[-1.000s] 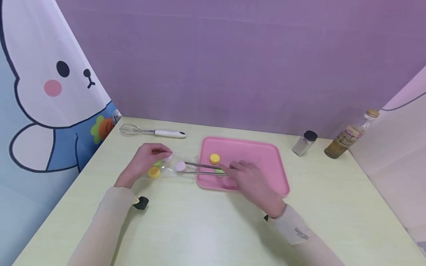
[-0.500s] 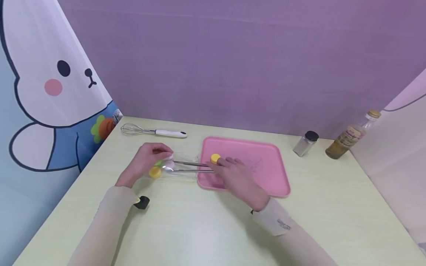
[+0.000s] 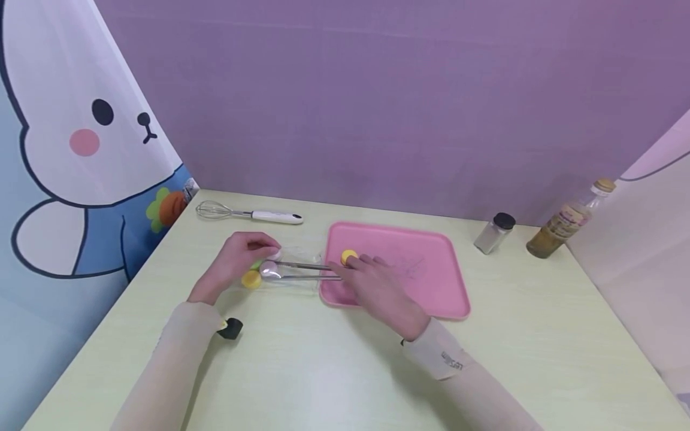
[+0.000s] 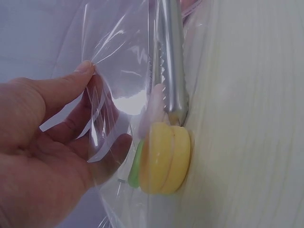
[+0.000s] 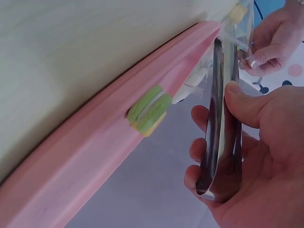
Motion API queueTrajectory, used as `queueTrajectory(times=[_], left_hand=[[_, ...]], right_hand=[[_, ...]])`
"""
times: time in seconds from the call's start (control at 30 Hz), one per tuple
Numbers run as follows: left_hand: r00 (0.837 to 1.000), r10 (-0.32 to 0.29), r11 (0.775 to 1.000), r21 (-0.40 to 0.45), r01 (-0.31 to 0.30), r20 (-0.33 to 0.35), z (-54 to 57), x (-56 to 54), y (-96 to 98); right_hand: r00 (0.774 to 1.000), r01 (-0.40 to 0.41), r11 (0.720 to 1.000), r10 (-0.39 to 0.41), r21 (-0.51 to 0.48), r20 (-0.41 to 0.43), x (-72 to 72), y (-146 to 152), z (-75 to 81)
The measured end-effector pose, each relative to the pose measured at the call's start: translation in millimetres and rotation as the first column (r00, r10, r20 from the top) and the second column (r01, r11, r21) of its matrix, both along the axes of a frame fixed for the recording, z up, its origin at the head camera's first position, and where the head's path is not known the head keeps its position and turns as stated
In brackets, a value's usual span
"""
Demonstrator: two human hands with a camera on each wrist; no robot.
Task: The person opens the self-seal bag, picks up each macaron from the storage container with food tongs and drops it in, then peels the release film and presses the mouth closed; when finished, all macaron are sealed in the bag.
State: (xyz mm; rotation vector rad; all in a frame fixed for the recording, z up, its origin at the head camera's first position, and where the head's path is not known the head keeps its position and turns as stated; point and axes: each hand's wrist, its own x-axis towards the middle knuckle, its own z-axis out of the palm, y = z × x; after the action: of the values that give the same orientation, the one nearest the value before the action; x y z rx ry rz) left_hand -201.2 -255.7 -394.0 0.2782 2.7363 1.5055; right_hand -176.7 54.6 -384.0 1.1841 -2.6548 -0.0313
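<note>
My left hand (image 3: 241, 254) pinches the edge of a clear plastic bag (image 4: 118, 61) between thumb and fingers. In the bag lie a yellow macaron (image 4: 166, 159), a green macaron (image 4: 135, 167) mostly hidden behind it, and pinkish ones. My right hand (image 3: 377, 293) holds metal tongs (image 5: 221, 137), whose toothed ends reach into the bag. At those ends is a pale pink macaron (image 3: 269, 269); whether the tongs still squeeze it I cannot tell. On the pink tray (image 3: 431, 269) sit a yellow macaron (image 3: 348, 257) and a green macaron (image 5: 149, 109), which the right hand hides in the head view.
A whisk (image 3: 248, 214) with a white handle lies at the back left of the table. At the back right stand a black-capped glass jar (image 3: 493, 234) and a corked bottle (image 3: 568, 221). A purple cloth (image 3: 377, 108) hangs behind the table.
The right hand and tongs have moved left, carrying the pale pink macaron deeper into the bag beside the others. In the last half second they barely shift. The left hand stays put.
</note>
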Motion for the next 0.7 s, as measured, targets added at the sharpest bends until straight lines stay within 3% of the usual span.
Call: queueTrajectory(times=[0.27, 0.7], left_hand=[[1.0, -0.016, 1.0, 0.017, 0.016, -0.022, -2.4, 0.2, -0.3], [1.0, -0.016, 1.0, 0.005, 0.016, -0.013, -0.7, 1.6, 1.6]], right_hand=[[1.0, 0.0, 1.0, 0.001, -0.032, 0.02, 6.6, 16.8, 2.6], [0.995, 0.0, 0.991, -0.012, -0.132, -0.096, 30.1, 79.2, -1.8]])
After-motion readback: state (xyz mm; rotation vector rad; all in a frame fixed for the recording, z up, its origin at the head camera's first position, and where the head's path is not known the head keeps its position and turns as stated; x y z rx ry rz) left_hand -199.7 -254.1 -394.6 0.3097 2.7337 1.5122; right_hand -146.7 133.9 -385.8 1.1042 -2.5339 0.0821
